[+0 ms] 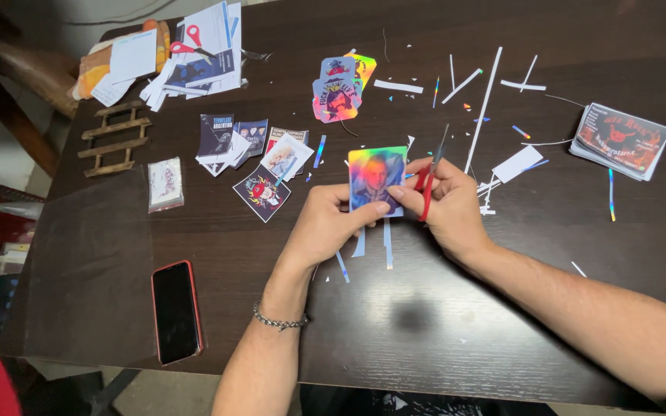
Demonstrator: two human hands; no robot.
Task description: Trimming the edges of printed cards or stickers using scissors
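Both hands (333, 223) pinch upright holographic card (377, 179); red scissors (428, 185) point up.

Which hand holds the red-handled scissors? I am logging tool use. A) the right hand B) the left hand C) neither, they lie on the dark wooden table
A: the right hand grips the red-handled scissors, while the left hand pinches the rainbow holographic sticker.

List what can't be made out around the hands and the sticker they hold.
Head view, the only one:
- Red scissors: handles hidden inside the right hand; open or shut unclear.
- Holographic sticker: lower edge covered by left hand fingers; its picture blurred.
- Card stack: count too small to tell.
- Second scissors: blades buried in paper pile.
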